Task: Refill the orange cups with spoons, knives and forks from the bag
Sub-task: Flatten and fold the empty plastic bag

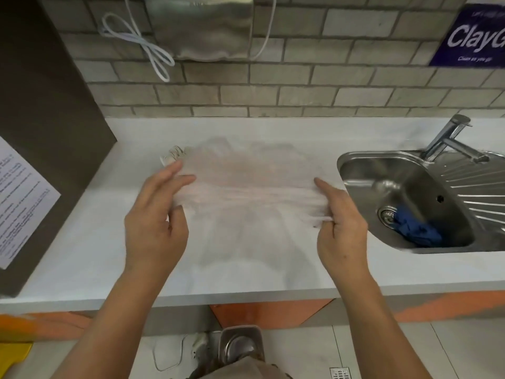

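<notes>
A thin clear plastic bag [246, 181] is stretched between both hands just above the white counter [82, 255]; it is blurred. My left hand [155, 214] pinches the bag's left edge between thumb and fingers. My right hand [341, 217] grips the bag's bunched right edge. A small pale bundle [173, 154] pokes out beyond the left fingertips; I cannot tell what it is. No orange cups and no clearly visible cutlery are in view.
A steel sink [404, 198] with a tap [451, 140] sits right of my right hand; a blue cloth [418, 231] lies by its drain. A dark cabinet with a paper notice [19, 203] stands at left. A metal pedal bin [240, 346] is on the floor below.
</notes>
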A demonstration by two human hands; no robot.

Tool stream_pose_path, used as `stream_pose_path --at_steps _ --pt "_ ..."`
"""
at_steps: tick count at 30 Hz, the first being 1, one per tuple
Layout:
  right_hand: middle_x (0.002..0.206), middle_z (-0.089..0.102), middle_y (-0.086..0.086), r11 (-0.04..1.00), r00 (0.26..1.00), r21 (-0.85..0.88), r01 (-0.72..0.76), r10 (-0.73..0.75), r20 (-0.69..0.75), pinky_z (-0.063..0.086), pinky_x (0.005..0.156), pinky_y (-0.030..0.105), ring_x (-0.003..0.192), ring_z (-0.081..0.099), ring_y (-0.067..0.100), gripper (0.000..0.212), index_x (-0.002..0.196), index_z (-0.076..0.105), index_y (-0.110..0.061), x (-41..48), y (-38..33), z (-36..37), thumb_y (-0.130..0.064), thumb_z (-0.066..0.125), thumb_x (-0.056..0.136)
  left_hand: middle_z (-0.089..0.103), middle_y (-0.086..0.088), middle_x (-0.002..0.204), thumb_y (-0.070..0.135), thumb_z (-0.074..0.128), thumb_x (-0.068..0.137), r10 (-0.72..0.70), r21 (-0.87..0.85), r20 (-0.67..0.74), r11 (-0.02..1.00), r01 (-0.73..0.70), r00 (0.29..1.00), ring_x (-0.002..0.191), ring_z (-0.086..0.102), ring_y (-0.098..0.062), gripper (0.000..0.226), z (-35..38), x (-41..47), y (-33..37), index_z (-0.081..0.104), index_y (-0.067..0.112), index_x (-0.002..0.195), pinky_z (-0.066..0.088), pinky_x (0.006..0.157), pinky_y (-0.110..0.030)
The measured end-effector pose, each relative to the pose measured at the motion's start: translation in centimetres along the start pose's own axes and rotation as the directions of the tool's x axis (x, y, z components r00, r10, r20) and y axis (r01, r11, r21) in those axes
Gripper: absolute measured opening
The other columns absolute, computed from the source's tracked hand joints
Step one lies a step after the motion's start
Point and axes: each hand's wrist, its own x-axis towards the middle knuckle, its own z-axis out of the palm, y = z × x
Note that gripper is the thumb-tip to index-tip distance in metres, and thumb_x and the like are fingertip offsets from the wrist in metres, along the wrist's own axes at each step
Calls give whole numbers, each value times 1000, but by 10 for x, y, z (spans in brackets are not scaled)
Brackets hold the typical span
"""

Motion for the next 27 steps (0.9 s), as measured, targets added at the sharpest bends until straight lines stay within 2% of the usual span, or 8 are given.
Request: stream_pose_path --at_steps 3,7,12,13,15,19,23,27 --pt "149 47 -1 986 938 -142 -84 127 322 45 109 26 122 56 13 75 149 50 -11 -23 26 12 20 39 82 46 0 158 -18 53 84 -24 35 330 999 13 944 145 42 -20 62 19 -33 -39 65 15 135 37 115 -29" --pt "164 18 5 926 665 -362 -105 336 667 35 118 35 138 40 29 63 161 24 -14 -64 51 28 -1 40 101 34 -2 163 -23 52 80 -114 79 611 993 83 783 152 30 -28 77 41 -90 -79 56 18 145 35 121 -52" --pt "169 -14 -6 848 363 -526 -68 512 778 17 126 51 155 -5 25 73 163 8 -37 -98 53 29 -50 40 98 2 17 167 10 57 94 -235 156 848 967 201 476 157 -3 -9 75 35 -129 -95 26 51 150 12 130 -38" --pt "168 -17 -9 846 360 -527 -81 518 776 14 126 53 156 -11 24 79 162 7 -41 -99 51 26 -62 35 91 3 18 168 27 59 94 -232 164 854 969 182 466 157 -4 -10 69 31 -132 -96 26 52 150 12 130 -41" --pt "168 -18 -12 871 509 -473 -134 470 721 13 127 54 156 -14 22 86 161 12 -45 -94 46 19 -68 25 79 15 15 169 56 52 92 -198 144 783 980 137 590 158 7 -13 63 20 -130 -96 35 47 152 21 127 -48" --pt "171 -16 -10 944 842 -320 -84 239 483 6 127 47 158 -15 17 67 163 18 -34 -67 29 34 -57 23 101 20 4 171 54 39 103 -186 150 522 981 125 832 157 17 -18 62 30 -98 -85 36 27 158 21 123 -41" --pt "170 -23 0 923 859 -373 98 111 500 -3 127 52 156 -23 22 63 165 4 -24 -40 24 108 -47 23 110 -12 2 173 52 29 107 -118 266 599 962 -58 792 159 -13 -19 66 95 -62 -77 5 30 165 -1 128 -42" --pt "170 -23 2 870 771 -469 151 194 606 0 126 60 156 -24 23 64 165 -2 -23 -37 50 178 -47 14 109 -12 -2 173 55 20 104 -69 295 778 918 -266 625 159 -11 -26 70 153 -61 -100 -1 30 165 4 128 -54"
